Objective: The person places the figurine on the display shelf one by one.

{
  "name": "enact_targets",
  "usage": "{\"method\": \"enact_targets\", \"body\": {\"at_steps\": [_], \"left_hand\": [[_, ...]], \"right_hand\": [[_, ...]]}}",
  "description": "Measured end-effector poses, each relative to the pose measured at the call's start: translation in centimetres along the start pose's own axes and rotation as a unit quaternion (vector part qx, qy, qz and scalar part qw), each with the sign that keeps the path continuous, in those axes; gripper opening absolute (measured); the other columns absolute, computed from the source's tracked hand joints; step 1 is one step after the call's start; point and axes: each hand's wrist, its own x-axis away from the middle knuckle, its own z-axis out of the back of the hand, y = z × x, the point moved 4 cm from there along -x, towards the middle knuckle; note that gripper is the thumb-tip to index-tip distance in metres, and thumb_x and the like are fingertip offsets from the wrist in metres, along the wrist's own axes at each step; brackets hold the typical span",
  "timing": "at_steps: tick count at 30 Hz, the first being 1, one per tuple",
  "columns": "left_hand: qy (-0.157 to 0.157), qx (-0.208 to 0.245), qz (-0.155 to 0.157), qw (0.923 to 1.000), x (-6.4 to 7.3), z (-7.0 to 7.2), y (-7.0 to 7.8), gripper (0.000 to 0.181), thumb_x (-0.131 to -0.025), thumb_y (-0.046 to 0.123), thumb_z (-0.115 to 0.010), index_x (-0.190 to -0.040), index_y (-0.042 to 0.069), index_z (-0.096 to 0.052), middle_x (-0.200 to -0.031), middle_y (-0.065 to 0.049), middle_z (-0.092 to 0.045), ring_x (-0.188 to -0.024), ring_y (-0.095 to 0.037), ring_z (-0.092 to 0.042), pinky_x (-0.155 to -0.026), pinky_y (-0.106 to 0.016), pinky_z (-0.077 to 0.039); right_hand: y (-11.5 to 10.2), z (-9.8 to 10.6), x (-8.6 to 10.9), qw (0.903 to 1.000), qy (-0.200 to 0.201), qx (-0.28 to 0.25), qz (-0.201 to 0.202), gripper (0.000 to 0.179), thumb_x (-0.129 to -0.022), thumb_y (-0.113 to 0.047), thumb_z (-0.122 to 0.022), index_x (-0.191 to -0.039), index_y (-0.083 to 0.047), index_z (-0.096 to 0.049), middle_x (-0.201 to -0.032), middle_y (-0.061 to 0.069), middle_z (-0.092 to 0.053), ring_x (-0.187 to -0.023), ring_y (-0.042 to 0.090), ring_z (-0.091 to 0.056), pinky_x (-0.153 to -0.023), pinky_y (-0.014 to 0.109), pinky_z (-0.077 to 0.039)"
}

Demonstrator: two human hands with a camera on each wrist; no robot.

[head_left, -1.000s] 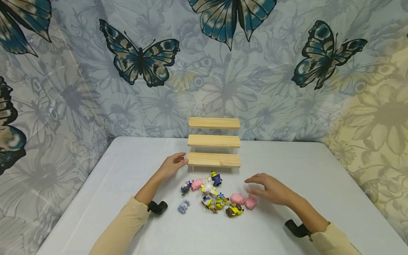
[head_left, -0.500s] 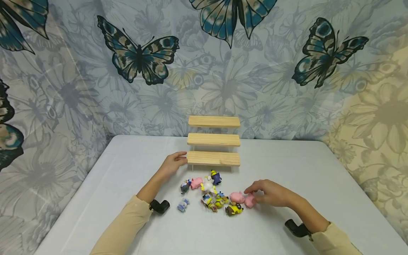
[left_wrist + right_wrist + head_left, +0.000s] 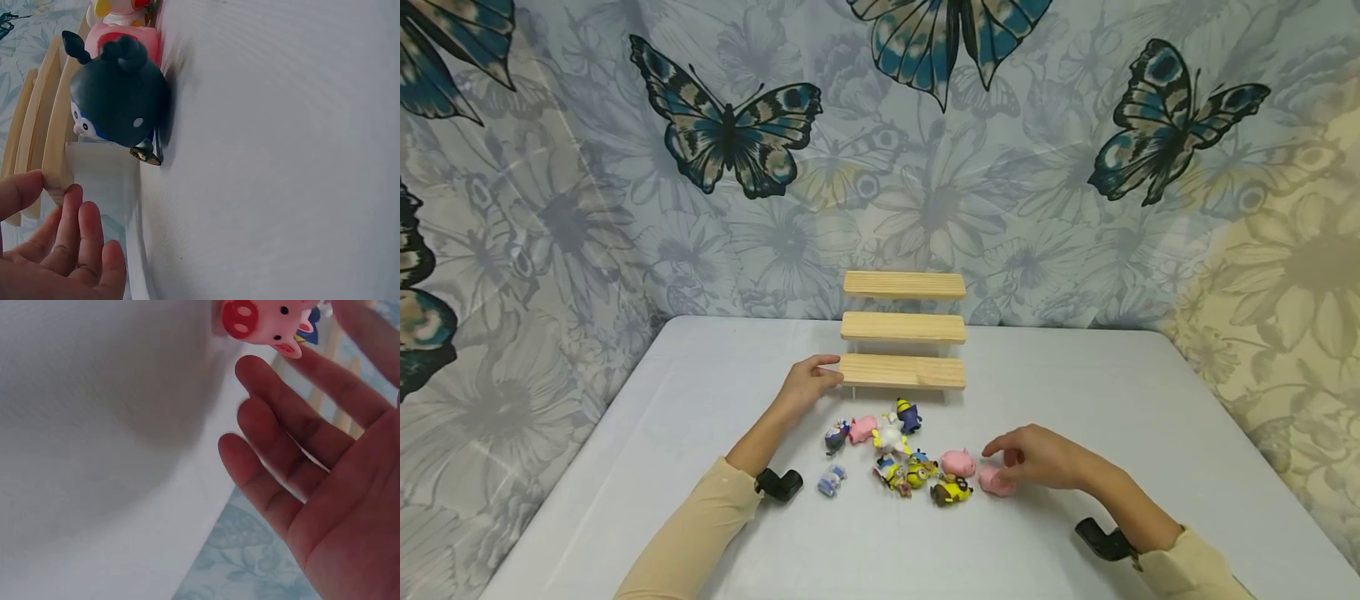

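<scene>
My left hand (image 3: 805,387) pinches the left end of the lowest board of a three-tier wooden display stand (image 3: 902,372). Thumb above and fingertips beneath the board (image 3: 57,156) show in the left wrist view. On the right, my right hand (image 3: 1048,458) holds a pink pig figurine (image 3: 996,481) low at the table between thumb and fingers; part of it is hidden. Its red snout and ears show on the pig (image 3: 269,322) in the right wrist view, where the other fingers spread loosely. A second pink pig (image 3: 958,462) lies just left of it.
Several small figurines lie before the stand: a dark round-headed one (image 3: 837,437), another pink pig (image 3: 862,429), a white-and-yellow one (image 3: 889,439), a yellow-and-purple one (image 3: 908,417), a pale blue one (image 3: 832,482) and a brown-and-yellow one (image 3: 951,492). A butterfly-print cloth (image 3: 940,208) hangs behind the white table (image 3: 737,342).
My right hand has come down to the rightmost pig, which has shifted slightly right and toward me, apart from its neighbour. My left hand has closed onto the board's end.
</scene>
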Motion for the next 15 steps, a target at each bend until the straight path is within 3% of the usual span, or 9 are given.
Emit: {"method": "enact_targets", "body": {"at_steps": [6,12,15], "left_hand": [[0.001,0.011,0.004,0.9999,-0.11,0.04,-0.12,0.044,-0.092,0.013,-0.064,-0.135,0.008,-0.056,-0.111,-0.018,-0.069,-0.106,-0.032,-0.065,-0.084,-0.036,-0.048],[0.003,0.016,0.007,0.9998,-0.18,0.07,-0.23,0.044,-0.092,0.013,-0.065,-0.135,0.010,-0.057,-0.110,-0.018,-0.069,-0.105,-0.032,-0.065,-0.080,-0.034,-0.048],[0.003,0.019,0.011,0.9998,-0.22,0.08,-0.25,0.044,-0.092,0.013,-0.065,-0.135,0.011,-0.057,-0.110,-0.017,-0.070,-0.103,-0.031,-0.065,-0.077,-0.032,-0.048]], "right_hand": [[-0.09,-0.03,0.24,0.9991,-0.035,0.000,0.022,0.043,-0.081,-0.020,-0.076,-0.123,-0.013,-0.067,-0.091,-0.009,-0.062,-0.078,0.002,-0.050,-0.066,0.022,-0.042],[-0.23,-0.45,0.39,0.9980,-0.063,0.004,0.011,0.050,-0.079,-0.002,-0.072,-0.126,-0.017,-0.066,-0.082,-0.011,-0.058,-0.070,0.001,-0.048,-0.061,0.020,-0.042],[-0.34,-0.59,0.57,0.9979,-0.064,0.003,0.004,0.053,-0.077,-0.001,-0.074,-0.127,-0.017,-0.065,-0.079,-0.010,-0.056,-0.069,0.000,-0.047,-0.060,0.019,-0.041]]}}
